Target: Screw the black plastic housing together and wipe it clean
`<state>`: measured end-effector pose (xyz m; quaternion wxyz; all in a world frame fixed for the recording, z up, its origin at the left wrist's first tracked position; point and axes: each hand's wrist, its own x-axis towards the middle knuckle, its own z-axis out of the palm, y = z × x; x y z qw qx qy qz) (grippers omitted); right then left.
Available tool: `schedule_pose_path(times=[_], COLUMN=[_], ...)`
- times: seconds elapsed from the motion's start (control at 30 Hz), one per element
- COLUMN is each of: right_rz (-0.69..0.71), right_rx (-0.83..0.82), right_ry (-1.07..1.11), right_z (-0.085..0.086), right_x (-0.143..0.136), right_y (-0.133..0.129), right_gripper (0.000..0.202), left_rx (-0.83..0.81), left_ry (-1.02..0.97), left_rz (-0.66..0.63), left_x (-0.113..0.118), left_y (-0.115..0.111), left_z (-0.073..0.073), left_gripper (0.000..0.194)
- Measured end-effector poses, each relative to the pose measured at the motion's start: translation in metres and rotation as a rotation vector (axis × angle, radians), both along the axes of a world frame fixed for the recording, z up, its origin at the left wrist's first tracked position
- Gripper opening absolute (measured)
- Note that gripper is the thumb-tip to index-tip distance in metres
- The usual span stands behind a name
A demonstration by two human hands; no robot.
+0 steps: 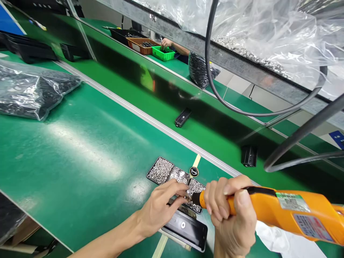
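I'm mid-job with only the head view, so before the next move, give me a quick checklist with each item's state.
1. Driver gripped: ok, the right hand is wrapped around it.
2. Left hand at the driver's tip: ok, thumb and fingers close beside it.
3. Small part seated on the tip: cannot tell, too small and partly covered by fingers.
4. Black part in place: ok, lying below the left hand, with a pale ring on it.
5. Trays stocked: ok, all three hold small metal parts.
6. Cable clear of both hands: ok, it loops beyond them.
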<state>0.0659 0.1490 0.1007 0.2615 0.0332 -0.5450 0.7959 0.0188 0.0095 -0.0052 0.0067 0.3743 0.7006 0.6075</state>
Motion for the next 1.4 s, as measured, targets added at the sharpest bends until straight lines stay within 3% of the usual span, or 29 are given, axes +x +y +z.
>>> schedule_pose_path(times=[0.13, 0.37, 0.53, 0.67, 1.0, 1.4], right_rz=[0.002, -0.109, -0.299, -0.409, -0.389, -0.377], right_rx=[0.014, 0.050, 0.138, 0.154, 0.161, 0.169], right_ry=[-0.017, -0.030, -0.059, -0.068, -0.127, -0.126], right_z=[-0.002, -0.004, -0.025, -0.049, -0.080, -0.084], right_x=[-0.003, -0.012, -0.035, -0.058, -0.075, -0.079], right_y=[-0.002, 0.008, 0.025, 0.035, 0.037, 0.034], right_gripper=[0.018, 0.018, 0.018, 0.026, 0.033, 0.032], left_rx=[0.000, -0.128, -0.055, -0.056, -0.073, -0.068], left_ry=[0.074, -0.041, -0.043, -0.025, -0.015, -0.005], left_rz=[-0.050, -0.055, 0.071, 0.051, 0.013, 0.014], left_x=[-0.002, -0.009, -0.016, -0.014, -0.010, -0.009], left_y=[0.001, -0.012, -0.023, -0.023, -0.019, -0.018], left_z=[0.001, 0.004, 0.000, -0.004, -0.008, -0.007], left_gripper=[0.031, 0.041, 0.021, 0.016, 0.018, 0.016])
